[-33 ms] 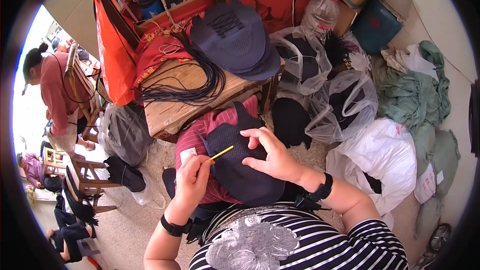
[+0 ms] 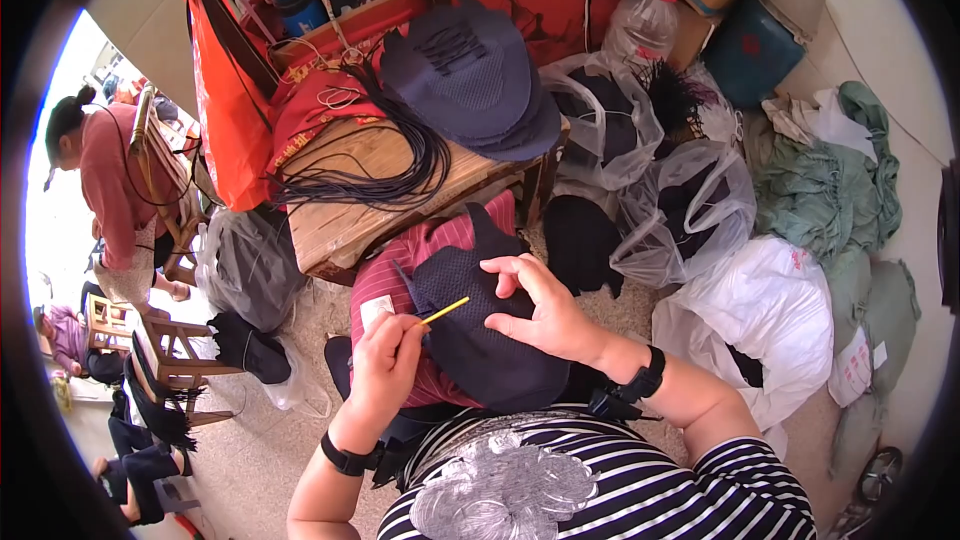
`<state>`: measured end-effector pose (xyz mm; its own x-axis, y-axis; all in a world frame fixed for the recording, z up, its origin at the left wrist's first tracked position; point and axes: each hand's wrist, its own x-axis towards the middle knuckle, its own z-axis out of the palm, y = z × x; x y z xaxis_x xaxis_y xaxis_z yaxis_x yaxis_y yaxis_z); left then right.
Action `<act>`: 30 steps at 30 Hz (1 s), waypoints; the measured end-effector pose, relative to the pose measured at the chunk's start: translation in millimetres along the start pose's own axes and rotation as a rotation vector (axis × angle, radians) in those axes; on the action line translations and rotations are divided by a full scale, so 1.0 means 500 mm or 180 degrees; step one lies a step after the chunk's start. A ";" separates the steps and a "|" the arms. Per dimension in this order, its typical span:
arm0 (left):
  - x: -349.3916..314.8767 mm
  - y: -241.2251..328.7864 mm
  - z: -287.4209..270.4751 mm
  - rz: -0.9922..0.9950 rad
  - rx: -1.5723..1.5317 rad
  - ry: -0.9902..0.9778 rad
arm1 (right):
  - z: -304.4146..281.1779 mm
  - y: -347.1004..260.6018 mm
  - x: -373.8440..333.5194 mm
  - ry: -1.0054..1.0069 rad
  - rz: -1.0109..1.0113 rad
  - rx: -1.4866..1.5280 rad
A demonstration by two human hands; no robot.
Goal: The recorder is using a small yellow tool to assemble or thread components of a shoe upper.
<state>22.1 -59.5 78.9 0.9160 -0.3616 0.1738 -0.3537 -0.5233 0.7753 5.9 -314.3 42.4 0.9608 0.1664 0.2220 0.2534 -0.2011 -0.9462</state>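
Note:
Across my lap lies a navy mesh piece (image 2: 478, 325) that looks like a shoe upper, on top of a red striped cloth (image 2: 385, 280). My left hand (image 2: 387, 352) pinches a thin yellow stick (image 2: 446, 310), whose free end points up and right over the mesh. My right hand (image 2: 545, 310) rests over the piece's right side, thumb and forefinger spread apart with a gap between them. Its lower fingers are partly hidden. A white paper label (image 2: 376, 310) sits just above my left hand.
Ahead stands a wooden stool (image 2: 345, 230) with a bundle of dark laces (image 2: 425, 165) and a stack of navy mesh pieces (image 2: 460, 75). Clear plastic bags (image 2: 690, 210) and a white sack (image 2: 770, 315) lie at right. Another person (image 2: 115, 170) sits at far left.
The yellow stick's tip has shifted very slightly with my left hand. Otherwise nothing differs.

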 end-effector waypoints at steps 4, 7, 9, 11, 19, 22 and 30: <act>0.004 0.033 0.002 -0.0135 0.0092 -0.0054 | -0.003 0.000 0.003 -0.0051 0.0088 0.0223; 0.021 0.029 0.011 -0.0128 0.0049 0.0090 | -0.004 0.010 0.001 -0.0037 0.0275 0.0486; 0.024 0.024 0.014 -0.0131 0.0132 0.0078 | -0.004 0.014 -0.002 -0.0055 0.0445 0.0670; 0.032 0.030 0.017 -0.0144 0.0188 0.0060 | -0.006 0.015 -0.002 -0.0051 0.0489 0.0768; 0.064 0.061 0.031 0.0074 0.0573 -0.0016 | -0.008 0.021 -0.003 -0.0068 0.0698 0.1105; 0.058 0.057 0.010 -0.0081 0.0535 -0.0183 | -0.008 0.025 -0.005 -0.0082 0.0898 0.1525; 0.088 0.085 0.009 -0.0017 0.0936 -0.0419 | -0.002 0.024 -0.003 -0.0117 0.0832 0.1411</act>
<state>46.5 -101.0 116.7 0.8925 -0.4448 0.0753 -0.4060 -0.7191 0.5640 7.4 -318.0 30.7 0.9790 0.2008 -0.0361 -0.0744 0.1868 -0.9796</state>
